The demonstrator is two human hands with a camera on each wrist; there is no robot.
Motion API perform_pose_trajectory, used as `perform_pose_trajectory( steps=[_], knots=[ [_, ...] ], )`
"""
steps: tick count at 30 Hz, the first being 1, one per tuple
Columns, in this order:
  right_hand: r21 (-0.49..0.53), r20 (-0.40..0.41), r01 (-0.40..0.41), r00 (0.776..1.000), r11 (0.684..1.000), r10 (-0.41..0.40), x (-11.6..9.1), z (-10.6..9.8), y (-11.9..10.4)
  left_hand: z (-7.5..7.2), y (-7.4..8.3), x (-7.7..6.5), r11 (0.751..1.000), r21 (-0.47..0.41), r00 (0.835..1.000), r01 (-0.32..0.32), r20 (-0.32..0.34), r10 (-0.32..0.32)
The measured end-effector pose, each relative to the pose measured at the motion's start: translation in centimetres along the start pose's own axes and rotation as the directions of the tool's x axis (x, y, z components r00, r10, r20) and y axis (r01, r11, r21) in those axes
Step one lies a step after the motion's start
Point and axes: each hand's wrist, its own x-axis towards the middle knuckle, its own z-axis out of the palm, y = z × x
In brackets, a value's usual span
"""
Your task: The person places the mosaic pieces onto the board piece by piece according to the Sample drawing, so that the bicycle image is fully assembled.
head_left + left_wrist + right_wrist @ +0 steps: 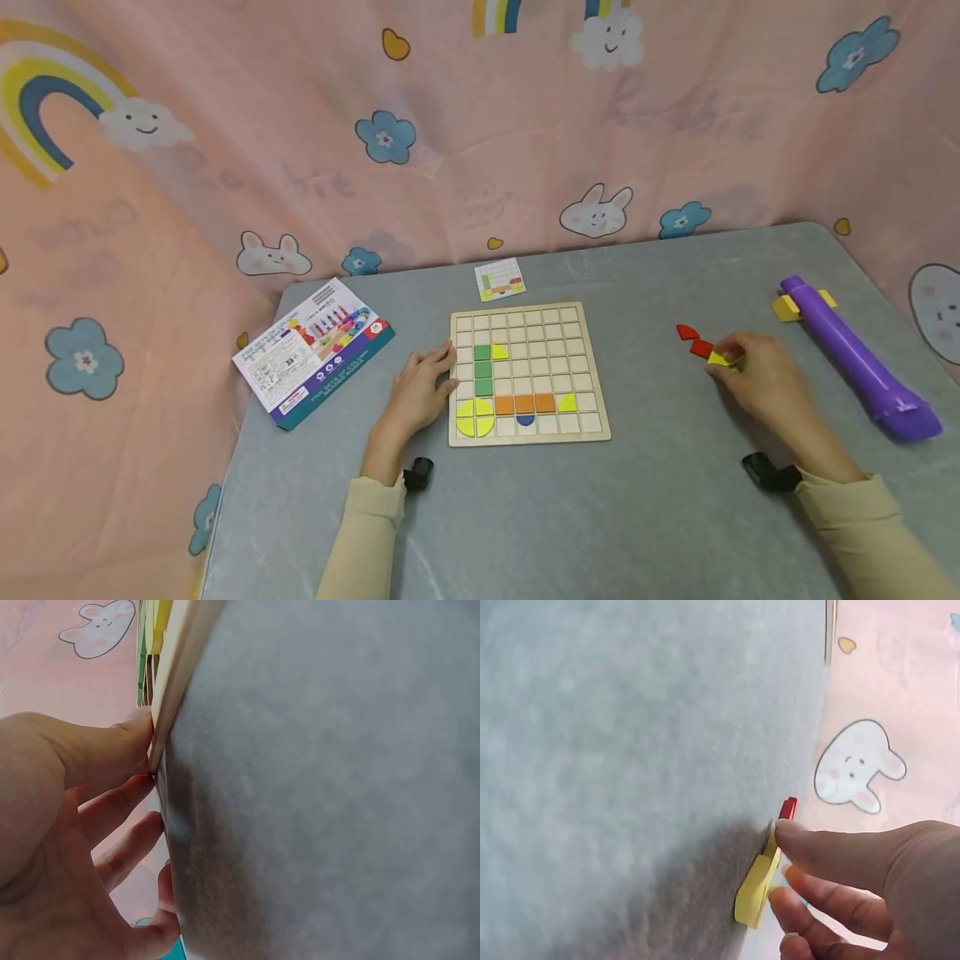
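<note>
A wooden grid board [592,435] lies mid-table with green squares [483,369], orange squares [524,404], a blue half-round piece [525,420] and several yellow quarter-round pieces [475,417] in its cells. My left hand [420,385] rests at the board's left edge, thumb and fingertips touching the wooden rim [178,667]. To the right, my right hand [765,379] pinches a yellow piece [717,359] close over the table. Another yellow piece [752,892] sits under its fingers. Two red pieces [701,347] lie just beyond the fingertips.
A small pattern card [500,279] lies behind the board. At left is a printed toy box [312,352]. Far right, a long purple pouch [855,358] leans over a yellow block [787,308]. A pink printed curtain [480,167] hangs along the table's back edge.
</note>
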Motion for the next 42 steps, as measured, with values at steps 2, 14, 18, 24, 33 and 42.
perform_pose_trajectory(
  steps=[2, 14, 18, 24, 33, 42],
  knots=[
    [-0.014, 0.020, -0.030, 0.999, 0.999, 0.030, 0.0, -0.1, 0.0, 0.0, 0.0, 0.0, 1.000, -0.003, 1.000, 0.003, 0.003, -0.003],
    [-0.004, 0.061, -0.052, 0.997, 0.999, 0.052, 0.3, -0.1, -0.2, 0.0, 0.1, -0.1, 1.000, -0.006, 1.000, 0.002, -0.007, -0.002],
    [0.015, 0.070, -0.043, 0.997, 0.999, 0.042, 0.5, -0.1, -0.3, 0.0, 0.2, -0.1, 1.000, -0.013, 1.000, 0.006, -0.010, -0.006],
    [0.056, 0.055, 0.046, 0.997, 0.997, -0.049, 0.5, 0.2, -1.0, -0.1, 0.3, -0.1, 1.000, -0.011, 1.000, -0.004, -0.016, 0.004],
    [0.136, 0.039, 0.193, 0.979, 0.972, -0.200, -0.1, 2.4, -4.8, -0.3, 0.4, -0.2, 1.000, -0.012, 1.000, -0.006, -0.012, 0.006],
    [0.235, 0.135, 0.181, 0.967, 0.955, -0.216, -0.8, 4.7, -8.8, -0.1, 0.4, -0.1, 1.000, -0.011, 1.000, 0.011, -0.007, -0.011]
  ],
)
